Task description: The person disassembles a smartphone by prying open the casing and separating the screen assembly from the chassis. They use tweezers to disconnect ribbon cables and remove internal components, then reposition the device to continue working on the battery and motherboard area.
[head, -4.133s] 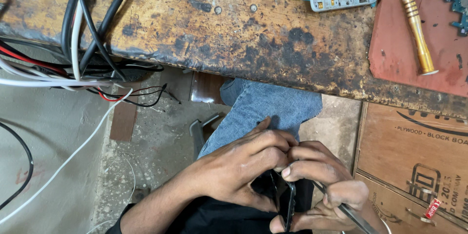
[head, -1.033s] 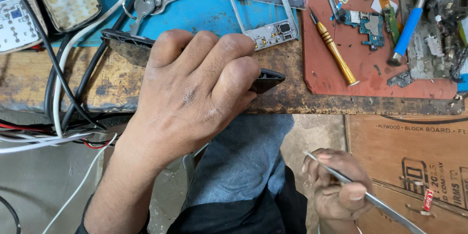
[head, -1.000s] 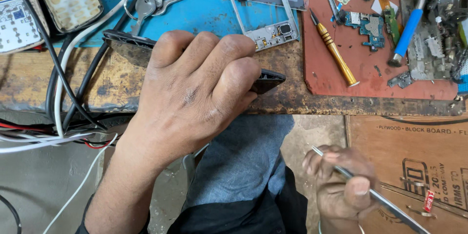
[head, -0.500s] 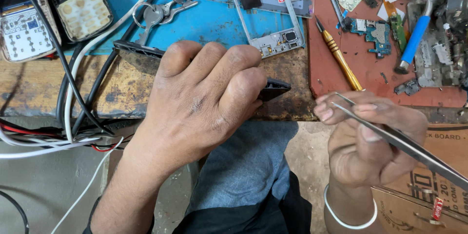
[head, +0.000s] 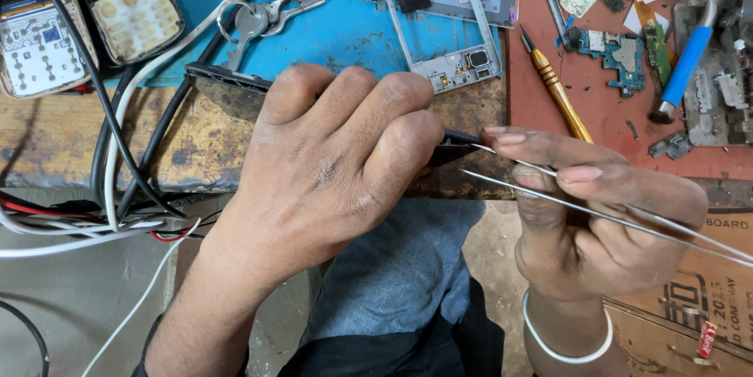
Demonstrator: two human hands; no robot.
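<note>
We are pressing our left hand (head: pixel 337 157) flat over a dark phone (head: pixel 235 83) at the front edge of the worn wooden bench (head: pixel 63 142), fingers curled down over it so that only its black edge at the left and one corner at the right are showing. Our right hand (head: pixel 604 220) is pinching a pair of metal tweezers (head: pixel 549 189) between thumb and fingers, closed round them, with the tips pointing left and just reaching that black corner; whether they are touching it, we cannot tell.

Down at the lower right, we are seeing a brown cardboard box (head: pixel 706 298) with dark printing, lying below the bench beside our right wrist, and a small red label (head: pixel 708 339) on it. A white bangle (head: pixel 565 346) is circling that wrist.

Up on the blue mat (head: pixel 345 32), a bunch of keys (head: pixel 263 16) is lying just beyond our left knuckles, and an opened phone frame (head: pixel 447 24) is sitting to their right. Two keypad phones (head: pixel 86 16) are resting at the far left. On the red mat (head: pixel 612 110), a yellow-handled screwdriver (head: pixel 557 91) is lying close above our right fingers, with a green circuit board (head: pixel 616 51) and a blue-handled tool (head: pixel 686 59) further off. Black and white cables (head: pixel 118 165) are trailing over the bench's left edge. Our left hand is hiding most of the phone.
</note>
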